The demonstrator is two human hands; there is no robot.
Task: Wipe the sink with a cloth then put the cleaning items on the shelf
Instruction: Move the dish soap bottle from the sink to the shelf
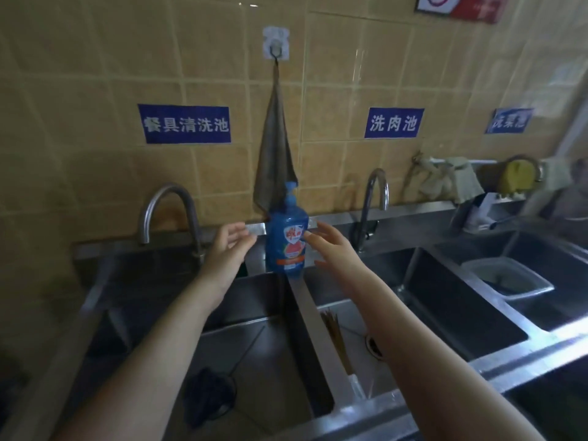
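At the back of the steel sink (313, 323), where the divider between the left and middle basins meets the rear ledge, a blue pump bottle (287, 237) of dish soap is seen standing upright. It is flanked by both hands, which are stretched forward from bare forearms. The left hand (227, 249) is held just beside the bottle's left side, fingers spread and relaxed, with a small gap visible between the fingertips and the plastic. The right hand (331, 246) is likewise opened, fingers extended toward the label; whether its fingertips touch the bottle cannot be told. Nothing is gripped by either hand.

Directly behind the bottle a grey-brown cloth (275, 154) is hung from a hook (276, 46) stuck to the tan tiled wall, its lower corner partly hidden by the pump head. A dark bundle (206, 399) is seen lying on the floor of the left basin, near the front. A bunch of chopsticks (335, 338) is laid in the middle basin, along the divider. A curved tap (168, 202) is mounted over the left basin and a second tap (372, 198) over the middle one. In the right basin a pale plastic tub (509, 278) is set. Pale gloves (445, 179) are draped over a rail on the wall to the right.
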